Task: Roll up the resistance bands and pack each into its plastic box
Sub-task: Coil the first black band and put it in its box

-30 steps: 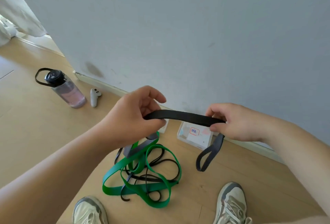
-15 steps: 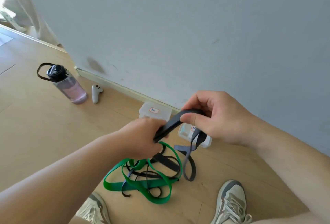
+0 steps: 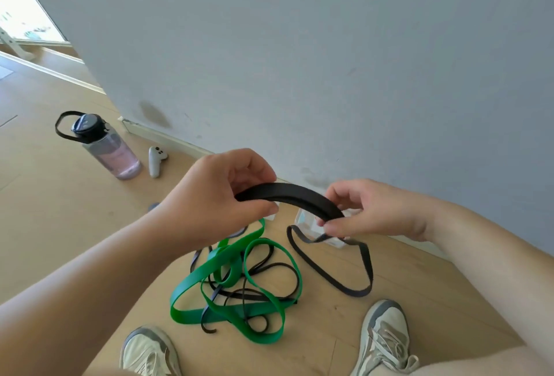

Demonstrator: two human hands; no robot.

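Observation:
My left hand (image 3: 218, 196) and my right hand (image 3: 368, 211) each pinch an end of a doubled stretch of a dark grey resistance band (image 3: 290, 196), held arched above the floor. The rest of that band hangs from my right hand as a loop down to the floor. Below lies a tangle of a green band (image 3: 192, 279) and thin black bands (image 3: 269, 267). A clear plastic box (image 3: 305, 220) with a label sits by the wall, partly hidden behind my right hand. A second box is almost wholly hidden behind my left hand.
A clear water bottle (image 3: 111, 151) with a black lid and strap stands at the left, a white controller (image 3: 155, 160) beside it. The grey wall (image 3: 329, 61) and its skirting run close behind the boxes. My two shoes (image 3: 383, 342) rest on the wooden floor at the bottom.
My hands have drawn apart again, stretching the folded grey band into an arch. The hanging loop has swung out to the right and opened wider.

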